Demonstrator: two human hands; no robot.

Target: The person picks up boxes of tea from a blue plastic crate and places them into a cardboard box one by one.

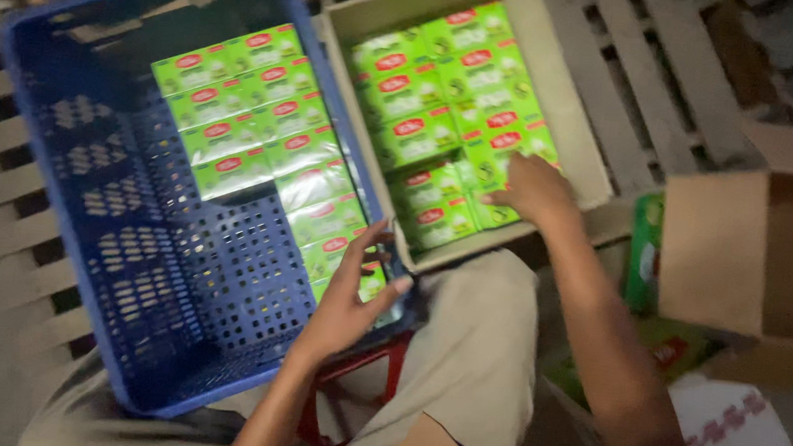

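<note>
In the head view, the person sits over a blue perforated plastic crate (81, 224) and an open cardboard box (573, 114), both resting on a slatted wooden surface (639, 72). The crate holds rows of small green packets (253, 115) with red oval labels along its right side; the rest of its floor is bare. The cardboard box, just beside the crate on the right, is filled with more of the same green packets (447, 84).

The left hand (352, 296) reaches into the near right corner of the crate, fingers spread and curved around one green packet (371, 278) at the end of the row; the thumb and fingertips touch its edges, so it grips the packet loosely.

The right hand (538, 189) stretches into the cardboard box, palm down, fingers resting on the packets at the near right side; whether it has closed around one cannot be told.

A second cardboard box (757, 255) stands at the right, with green packaging (645, 250) beside it.
</note>
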